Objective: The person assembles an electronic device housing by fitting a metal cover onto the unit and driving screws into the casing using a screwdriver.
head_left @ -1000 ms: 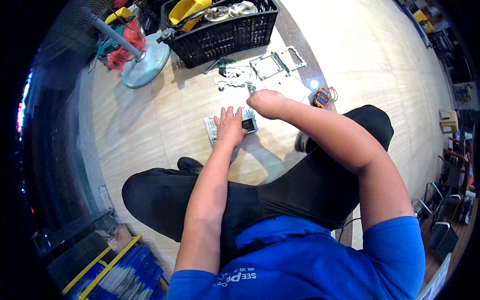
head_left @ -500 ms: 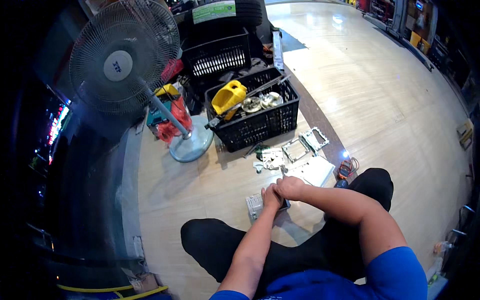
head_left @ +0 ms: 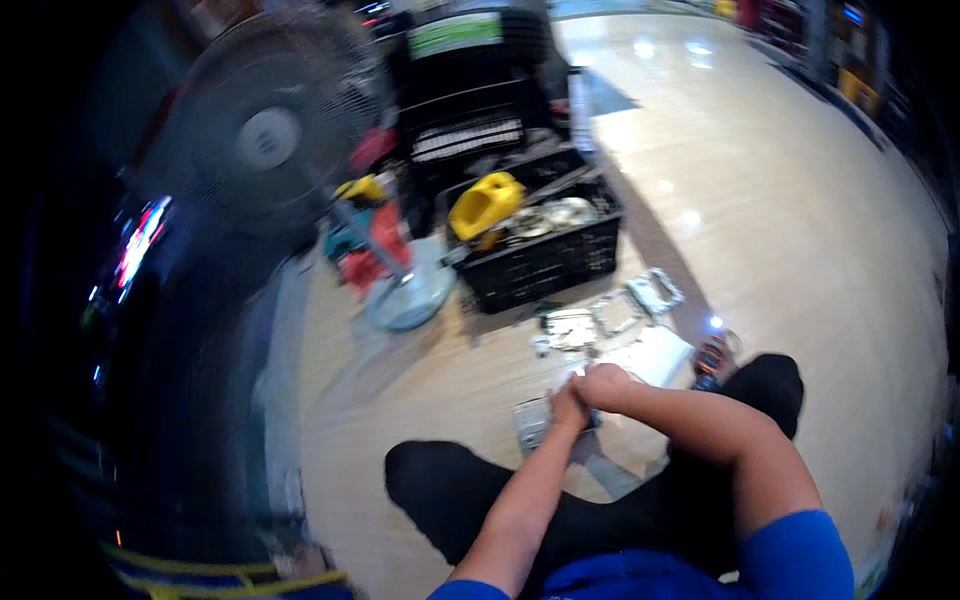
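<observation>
My left hand (head_left: 569, 405) and my right hand (head_left: 605, 386) are pressed together low over the floor between my knees. Both are closed, and the fingers largely hide whatever they grip. A short thin piece shows just beyond the right fist, too blurred to name. Against the left hand's outer side is a grey boxy part (head_left: 530, 424) with a ridged surface. Something dark peeks out beneath the hands. Just beyond lie a white flat panel (head_left: 655, 353), a pale plate with cut-outs (head_left: 572, 329), and open rectangular frames, one of them a light frame (head_left: 656, 291).
A black crate (head_left: 545, 270) holding a yellow jug (head_left: 486, 207) and metal parts stands ahead. Left of it is a pedestal fan on a round base (head_left: 405, 300). A red-and-black meter-like device (head_left: 710, 358) lies by my right knee. A tyre (head_left: 480, 25) sits at the back.
The whole view has shifted and blurred, with the scene sitting further right and slightly lower. Both hands remain together over the same parts.
</observation>
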Motion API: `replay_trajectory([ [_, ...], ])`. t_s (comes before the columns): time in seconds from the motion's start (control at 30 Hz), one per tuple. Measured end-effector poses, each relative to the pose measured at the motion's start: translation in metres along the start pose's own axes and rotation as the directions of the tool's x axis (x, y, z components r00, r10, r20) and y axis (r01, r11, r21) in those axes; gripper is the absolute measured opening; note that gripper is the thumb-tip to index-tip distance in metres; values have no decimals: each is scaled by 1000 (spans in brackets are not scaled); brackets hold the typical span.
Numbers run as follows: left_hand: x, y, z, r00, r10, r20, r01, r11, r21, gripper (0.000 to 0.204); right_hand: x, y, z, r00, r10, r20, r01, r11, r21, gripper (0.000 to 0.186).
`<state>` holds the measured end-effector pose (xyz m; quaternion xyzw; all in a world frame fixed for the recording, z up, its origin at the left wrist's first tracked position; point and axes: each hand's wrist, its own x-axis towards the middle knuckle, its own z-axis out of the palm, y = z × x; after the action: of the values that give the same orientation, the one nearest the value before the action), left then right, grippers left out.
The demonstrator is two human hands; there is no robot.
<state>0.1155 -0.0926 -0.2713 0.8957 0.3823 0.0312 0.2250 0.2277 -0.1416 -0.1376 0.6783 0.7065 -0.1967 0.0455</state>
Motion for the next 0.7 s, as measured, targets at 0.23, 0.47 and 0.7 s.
replay_trajectory([
  [0.23, 1, -11, 16, 1000, -18, -6, 18, 1000, -3, 30, 1, -1, 6, 980, -199, -19, 195, 975, -109, 26],
  [0.47, 0, -3, 13, 995, -93, -40, 89, 992, -84, 23, 5, -5, 4, 999, 36, 12, -34, 990, -135, 24],
  [0.7, -4, -5, 13, 995, -68, -69, 64, 996, -61, 20, 5, 5, 14, 988, -154, -17, 147, 968, -205, 23],
])
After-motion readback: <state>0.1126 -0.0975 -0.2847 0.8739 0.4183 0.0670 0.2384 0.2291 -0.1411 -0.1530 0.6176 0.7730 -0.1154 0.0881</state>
